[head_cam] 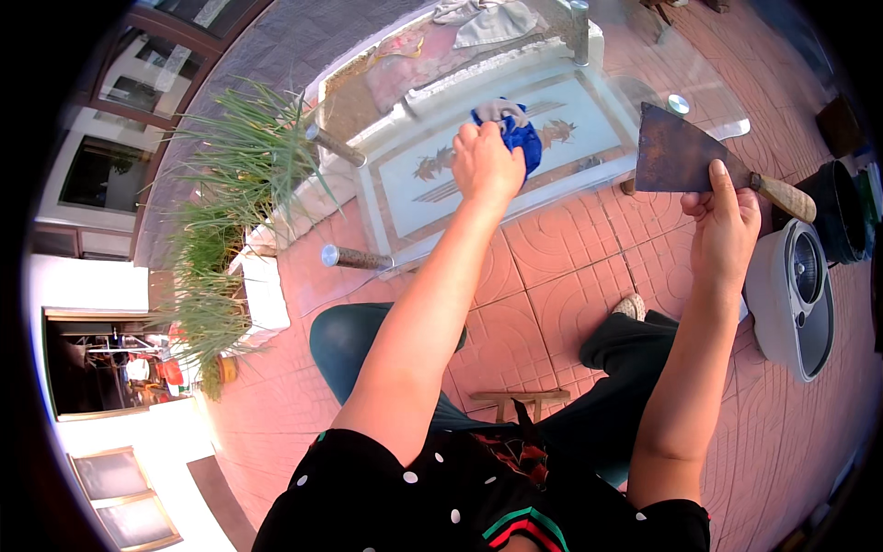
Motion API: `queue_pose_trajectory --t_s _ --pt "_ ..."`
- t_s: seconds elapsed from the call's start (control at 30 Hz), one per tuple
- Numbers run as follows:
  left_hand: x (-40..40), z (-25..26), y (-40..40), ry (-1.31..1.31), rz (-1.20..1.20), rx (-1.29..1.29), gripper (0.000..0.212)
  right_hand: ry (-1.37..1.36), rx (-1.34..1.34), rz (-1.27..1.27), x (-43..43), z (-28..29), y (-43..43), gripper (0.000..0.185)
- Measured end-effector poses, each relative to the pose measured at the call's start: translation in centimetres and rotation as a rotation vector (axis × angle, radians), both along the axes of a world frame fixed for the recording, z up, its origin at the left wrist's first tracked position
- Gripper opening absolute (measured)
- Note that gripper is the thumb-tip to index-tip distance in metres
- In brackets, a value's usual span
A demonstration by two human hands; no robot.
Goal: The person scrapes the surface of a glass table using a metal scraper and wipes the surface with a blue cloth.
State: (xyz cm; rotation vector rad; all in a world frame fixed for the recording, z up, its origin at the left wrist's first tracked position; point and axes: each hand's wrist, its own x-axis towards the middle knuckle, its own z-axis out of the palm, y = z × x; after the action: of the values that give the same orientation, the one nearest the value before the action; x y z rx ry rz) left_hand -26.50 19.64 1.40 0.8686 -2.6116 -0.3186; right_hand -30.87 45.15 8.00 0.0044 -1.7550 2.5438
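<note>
My left hand (486,162) grips a bunched blue and grey cloth (523,141) over the glass table (455,241). Through its clear top shows a frosted panel (483,165) with a brown border and leaf pattern. Whether the cloth presses on the glass is hard to tell. Raised to the right, my right hand (724,221) pinches a wide scraper (679,152) by the blade near its wooden handle, thumb on the near face. The blade is brown and rusty-looking, its broad edge facing left, and it is held apart from the cloth.
Metal table legs (355,257) stand around the panel. A grey mop bucket with a wringer basket (786,303) and a black bucket (838,214) are at right. Long green plants (255,145) grow in a white-edged bed at left. A wooden stool (521,397) shows between my legs.
</note>
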Motion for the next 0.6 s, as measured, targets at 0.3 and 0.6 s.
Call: queue_pose_trajectory --t_s 0.3,0.6 --pt "-4.3 -0.2 5.9 -0.005 -0.514 0.096 0.033 0.046 -0.024 -0.095 -1.5 -0.8 2.0 0.025" --pt "8.7 -0.5 -17.8 -0.089 0.330 -0.102 0.044 0.026 -0.108 0.042 -0.2 -0.5 1.6 0.023"
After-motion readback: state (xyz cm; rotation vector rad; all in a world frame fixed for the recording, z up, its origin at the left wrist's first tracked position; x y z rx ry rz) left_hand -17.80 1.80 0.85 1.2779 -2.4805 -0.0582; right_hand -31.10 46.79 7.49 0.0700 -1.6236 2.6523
